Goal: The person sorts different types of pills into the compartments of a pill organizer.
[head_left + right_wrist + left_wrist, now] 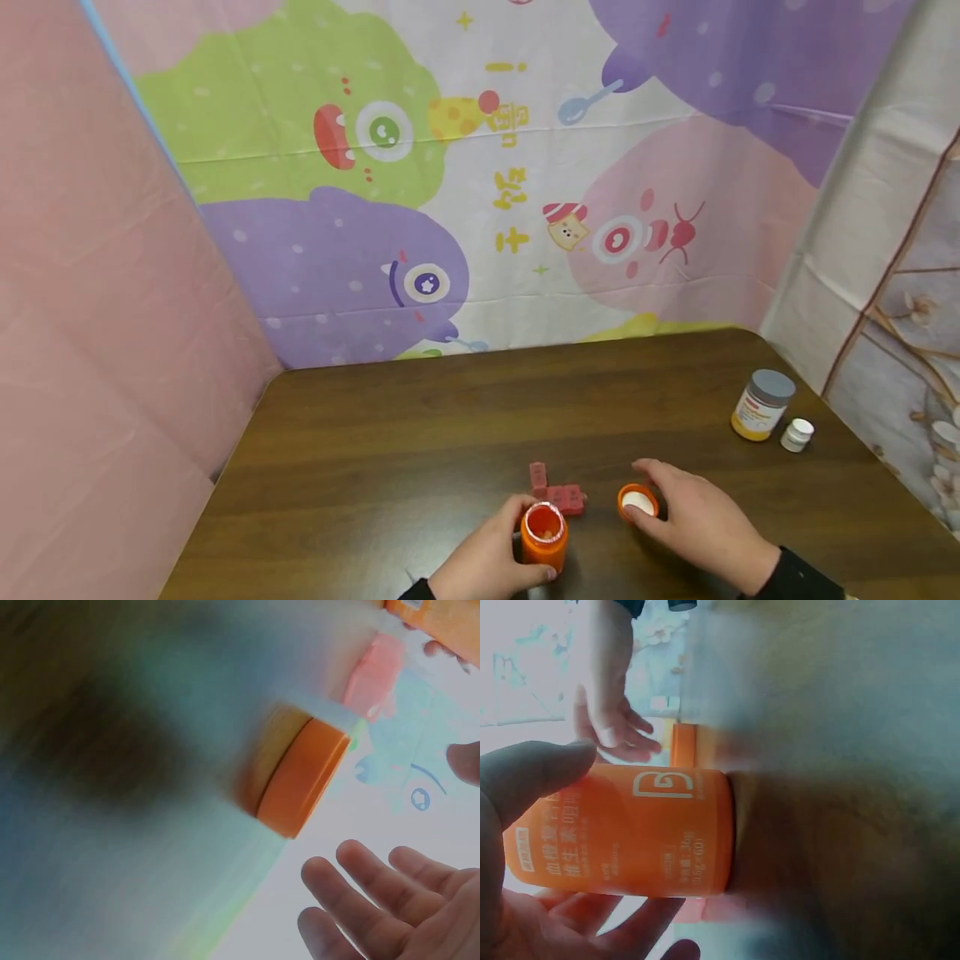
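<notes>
My left hand [487, 550] grips an orange plastic bottle [544, 554] with its mouth uncovered, and a few small pieces show inside. White lettering runs along the bottle's side [622, 832] in the left wrist view, with the thumb and fingers curled round it. To the right, an orange cap [625, 510] lies on the table with its white inside facing up. Beside the cap is my right hand [697, 517], holding nothing; in the right wrist view its fingers [375, 907] are extended and apart from the cap [304, 776].
Small red boxes [566, 498] lie on the wooden table [360, 467] just behind the bottle. Toward the right edge stand a jar with a grey lid [762, 406] and a small white bottle [797, 436]. Printed cloth [517, 292] hangs behind the table.
</notes>
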The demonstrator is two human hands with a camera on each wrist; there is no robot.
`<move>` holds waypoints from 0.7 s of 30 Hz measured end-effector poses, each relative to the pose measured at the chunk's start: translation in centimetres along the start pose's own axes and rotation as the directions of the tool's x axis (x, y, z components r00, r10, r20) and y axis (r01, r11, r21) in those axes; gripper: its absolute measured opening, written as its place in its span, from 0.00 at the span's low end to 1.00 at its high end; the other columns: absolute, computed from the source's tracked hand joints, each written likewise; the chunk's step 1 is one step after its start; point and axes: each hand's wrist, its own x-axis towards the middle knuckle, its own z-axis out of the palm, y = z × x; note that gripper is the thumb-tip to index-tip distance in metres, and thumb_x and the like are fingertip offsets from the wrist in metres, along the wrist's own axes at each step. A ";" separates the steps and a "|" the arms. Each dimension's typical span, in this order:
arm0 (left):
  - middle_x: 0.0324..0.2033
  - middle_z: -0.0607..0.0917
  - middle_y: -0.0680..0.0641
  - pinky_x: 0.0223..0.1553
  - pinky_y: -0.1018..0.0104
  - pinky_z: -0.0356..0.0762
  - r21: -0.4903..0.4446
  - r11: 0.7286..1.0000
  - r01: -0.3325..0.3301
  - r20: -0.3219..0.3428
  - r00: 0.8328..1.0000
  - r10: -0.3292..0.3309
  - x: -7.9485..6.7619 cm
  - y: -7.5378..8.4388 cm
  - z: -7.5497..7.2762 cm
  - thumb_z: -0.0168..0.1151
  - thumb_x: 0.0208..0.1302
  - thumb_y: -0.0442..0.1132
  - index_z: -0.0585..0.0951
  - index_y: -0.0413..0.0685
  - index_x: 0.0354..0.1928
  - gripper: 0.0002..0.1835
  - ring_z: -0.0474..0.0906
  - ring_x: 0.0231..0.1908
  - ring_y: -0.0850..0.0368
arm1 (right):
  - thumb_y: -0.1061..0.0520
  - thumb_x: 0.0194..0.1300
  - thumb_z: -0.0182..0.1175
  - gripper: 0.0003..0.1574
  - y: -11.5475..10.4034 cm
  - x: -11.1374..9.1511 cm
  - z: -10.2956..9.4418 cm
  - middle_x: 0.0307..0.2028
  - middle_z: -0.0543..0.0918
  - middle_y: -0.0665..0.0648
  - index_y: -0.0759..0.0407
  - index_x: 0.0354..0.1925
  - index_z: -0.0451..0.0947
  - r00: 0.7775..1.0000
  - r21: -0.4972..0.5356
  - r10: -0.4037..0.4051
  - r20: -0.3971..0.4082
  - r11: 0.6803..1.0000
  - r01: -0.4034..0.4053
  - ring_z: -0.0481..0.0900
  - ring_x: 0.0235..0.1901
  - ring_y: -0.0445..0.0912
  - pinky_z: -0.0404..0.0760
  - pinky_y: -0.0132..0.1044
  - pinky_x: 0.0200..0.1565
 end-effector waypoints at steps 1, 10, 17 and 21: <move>0.47 0.80 0.55 0.51 0.54 0.74 -0.013 1.000 -0.001 0.002 1.000 0.001 0.0 -0.1 0.1 0.77 0.48 0.48 0.69 0.57 0.57 0.35 0.75 0.44 0.64 | 0.34 0.56 0.66 0.38 -0.1 -0.1 0.0 0.50 0.82 0.54 0.56 0.55 0.75 1.000 0.001 -0.010 -0.016 1.000 0.010 0.78 0.46 0.48 0.78 0.53 0.47; 0.47 0.82 0.54 0.48 0.51 0.76 0.062 0.998 0.011 -0.120 0.993 -0.003 -0.1 -0.6 -0.6 0.77 0.47 0.48 0.69 0.59 0.57 0.36 0.77 0.46 0.59 | 0.38 0.56 0.67 0.33 -1.1 -0.4 0.1 0.48 0.83 0.51 0.55 0.54 0.76 0.998 0.039 -0.028 -0.048 0.999 0.030 0.78 0.45 0.45 0.77 0.53 0.48; 0.47 0.80 0.51 0.47 0.50 0.75 0.210 0.978 -0.008 -0.231 0.971 0.057 0.4 -1.0 -2.4 0.79 0.44 0.45 0.73 0.54 0.56 0.35 0.74 0.43 0.57 | 0.40 0.57 0.68 0.32 -1.0 -0.6 0.2 0.48 0.83 0.51 0.55 0.54 0.77 0.999 0.064 -0.035 -0.039 0.997 0.038 0.77 0.46 0.43 0.75 0.53 0.51; 0.47 0.81 0.49 0.47 0.47 0.73 0.320 0.947 0.003 -0.266 0.960 0.087 1.0 -1.3 -3.1 0.80 0.42 0.45 0.75 0.53 0.55 0.35 0.73 0.45 0.51 | 0.39 0.56 0.68 0.32 -0.9 -0.7 0.3 0.49 0.82 0.51 0.54 0.54 0.76 1.000 0.072 -0.024 -0.020 0.997 0.026 0.76 0.47 0.43 0.75 0.54 0.52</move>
